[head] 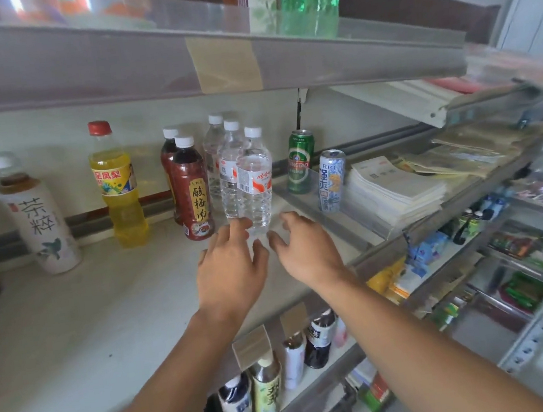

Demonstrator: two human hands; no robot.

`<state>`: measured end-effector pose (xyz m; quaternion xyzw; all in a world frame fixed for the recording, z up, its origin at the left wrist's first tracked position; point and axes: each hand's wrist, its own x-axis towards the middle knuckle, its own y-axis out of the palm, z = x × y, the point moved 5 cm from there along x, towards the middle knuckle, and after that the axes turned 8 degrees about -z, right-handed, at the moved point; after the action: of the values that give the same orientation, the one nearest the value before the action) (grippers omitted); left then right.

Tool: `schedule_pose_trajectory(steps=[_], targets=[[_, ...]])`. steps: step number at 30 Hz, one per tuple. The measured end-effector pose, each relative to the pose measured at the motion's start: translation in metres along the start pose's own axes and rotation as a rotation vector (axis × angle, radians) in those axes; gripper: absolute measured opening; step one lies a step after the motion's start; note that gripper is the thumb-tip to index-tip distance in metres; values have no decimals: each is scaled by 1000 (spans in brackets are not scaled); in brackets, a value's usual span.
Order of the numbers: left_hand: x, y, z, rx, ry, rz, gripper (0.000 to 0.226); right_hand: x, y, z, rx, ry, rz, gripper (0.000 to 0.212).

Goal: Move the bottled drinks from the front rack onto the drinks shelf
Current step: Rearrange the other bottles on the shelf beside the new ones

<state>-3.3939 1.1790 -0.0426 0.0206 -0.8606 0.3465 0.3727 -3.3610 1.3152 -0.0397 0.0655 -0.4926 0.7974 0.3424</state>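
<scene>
Drinks shelf (71,318): front water bottle (255,187) upright at 12 o'clock of both hands, heading a row of three water bottles. Left hand (231,266) and right hand (307,249): fingers spread, gripping nothing, flanking the bottle's base; contact cannot be told. Dark tea bottle (192,195) at its 9 o'clock, blue can (330,180) at 3 o'clock. Risk: a stray finger could topple the bottle into its close-packed neighbours.

The water bottles (253,180) were clear ribbed plastic with glossy labels. Left of them, the dark bottles (190,192) shone; right of them stood two glossy metal cans (302,162) and matt stacked paper (392,190). Under them, the shelf (88,316) looked matt, smooth painted metal.
</scene>
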Motion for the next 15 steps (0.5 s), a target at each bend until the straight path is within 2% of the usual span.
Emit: schedule_pose_trajectory(steps=[7, 15], targets=[[-41, -35, -22, -33, 10, 26, 31, -63, -16, 13, 49, -181, -99, 42], [-86, -71, -25, -61, 16, 63, 30, -141, -40, 22, 31, -230, -224, 37]])
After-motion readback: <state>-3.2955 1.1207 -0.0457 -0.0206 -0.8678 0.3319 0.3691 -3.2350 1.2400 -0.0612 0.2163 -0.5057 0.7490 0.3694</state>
